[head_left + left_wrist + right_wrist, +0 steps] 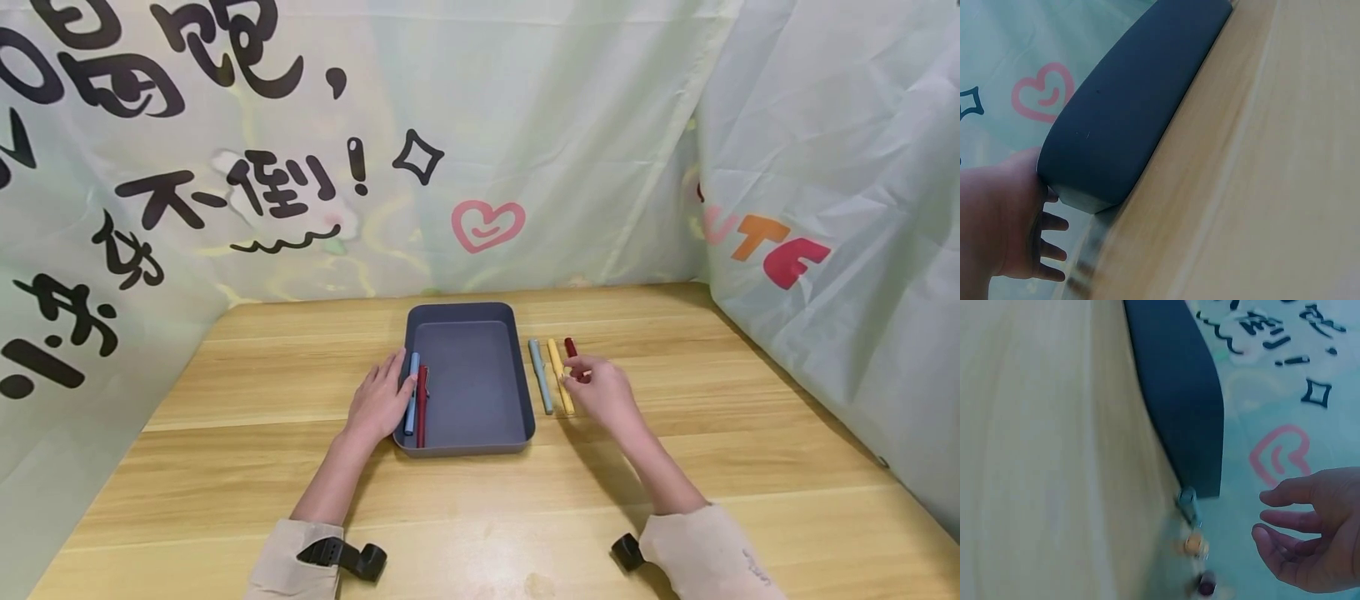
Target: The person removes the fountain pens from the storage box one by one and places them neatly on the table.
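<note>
A dark grey-blue tray (468, 448) lies on the table. My left hand (378, 398) holds its left wall, thumb over the rim and fingers outside; in the left wrist view those fingers (1054, 250) look straight and spread. Inside the tray, along that wall, lie a blue pen (410, 412) and a red pen (422, 417) with a clip. Right of the tray are a pale blue pen (541, 379), a yellow pen (557, 367) and a dark red pen (570, 346), partly hidden by my right hand (602, 390). That hand hovers above the pens, fingers slightly bent with nothing between them.
The wooden table (262, 367) reaches back to a printed cloth (570, 125) behind the tray. More cloth (847, 208) hangs along the right side. Black straps with small devices (369, 562) sit on the cuffs.
</note>
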Available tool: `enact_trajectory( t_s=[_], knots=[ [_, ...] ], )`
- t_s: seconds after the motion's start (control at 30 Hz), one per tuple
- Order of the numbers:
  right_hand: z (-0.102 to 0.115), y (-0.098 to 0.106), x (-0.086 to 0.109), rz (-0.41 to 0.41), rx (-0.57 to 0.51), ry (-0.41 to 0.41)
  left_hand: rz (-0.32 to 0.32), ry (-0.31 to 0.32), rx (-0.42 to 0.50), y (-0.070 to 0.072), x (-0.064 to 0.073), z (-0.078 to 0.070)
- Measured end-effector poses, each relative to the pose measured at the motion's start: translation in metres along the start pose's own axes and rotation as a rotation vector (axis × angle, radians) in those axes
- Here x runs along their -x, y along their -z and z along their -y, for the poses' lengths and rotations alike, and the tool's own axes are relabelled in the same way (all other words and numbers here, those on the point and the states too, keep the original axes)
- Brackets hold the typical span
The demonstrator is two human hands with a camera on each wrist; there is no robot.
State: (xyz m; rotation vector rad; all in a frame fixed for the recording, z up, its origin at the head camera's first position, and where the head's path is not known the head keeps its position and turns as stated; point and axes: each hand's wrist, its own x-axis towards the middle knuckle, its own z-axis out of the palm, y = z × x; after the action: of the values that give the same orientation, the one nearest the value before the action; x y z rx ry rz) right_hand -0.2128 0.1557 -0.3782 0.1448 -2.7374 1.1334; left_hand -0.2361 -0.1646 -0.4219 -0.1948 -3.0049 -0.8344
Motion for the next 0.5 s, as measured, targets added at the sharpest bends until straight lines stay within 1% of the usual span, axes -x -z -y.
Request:
enact_trajectory(
  t_s=[0.13, 0.23, 0.5],
  knots=[
    [0.019, -0.010, 0.000, -0.016, 0.012, 0.080, -0.004, -0.002, 0.000, 0.001, 0.001, 0.001],
    [0.033, -0.019, -0.002, -0.004, 0.006, 0.133, -0.006, 0.000, -0.001, 0.002, 0.001, 0.000],
    [0.067, -0.050, 0.000, 0.072, 0.006, 0.194, -0.012, -0.008, -0.012, 0.001, 0.001, -0.001]
  ],
)
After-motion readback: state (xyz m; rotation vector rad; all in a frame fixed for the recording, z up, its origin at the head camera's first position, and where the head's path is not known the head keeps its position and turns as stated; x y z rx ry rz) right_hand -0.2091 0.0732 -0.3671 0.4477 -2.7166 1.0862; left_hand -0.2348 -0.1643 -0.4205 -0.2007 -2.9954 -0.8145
